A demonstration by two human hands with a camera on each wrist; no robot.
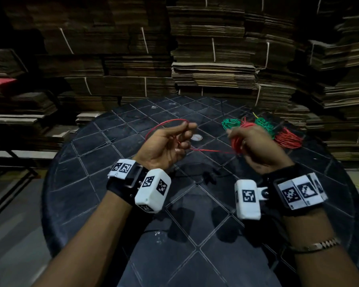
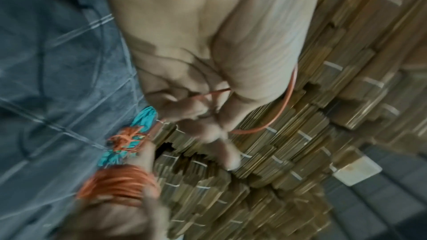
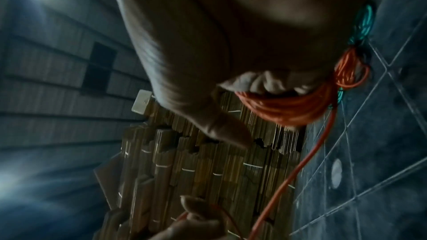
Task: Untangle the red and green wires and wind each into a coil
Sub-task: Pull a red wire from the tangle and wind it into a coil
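Observation:
My right hand (image 1: pixel 249 141) holds a red wire coil (image 1: pixel 237 142) wound around its fingers, above the black table (image 1: pixel 195 224). In the right wrist view the red coil (image 3: pixel 289 109) hangs under the curled fingers. A loose red strand (image 1: pixel 211 150) runs from it to my left hand (image 1: pixel 172 141), which pinches the strand; the tail loops up as an arc (image 1: pixel 164 124) beyond the fingers. In the left wrist view the red strand (image 2: pixel 286 101) curves round the hand. On the table behind lie green coils (image 1: pixel 230 123) and another red coil (image 1: pixel 288 138).
Tall stacks of flattened cardboard (image 1: pixel 211 59) bundled with white straps stand close behind the table. A small white disc (image 1: pixel 196 137) marks the table's middle. A thin black cable (image 1: pixel 195 175) lies on the table near my wrists.

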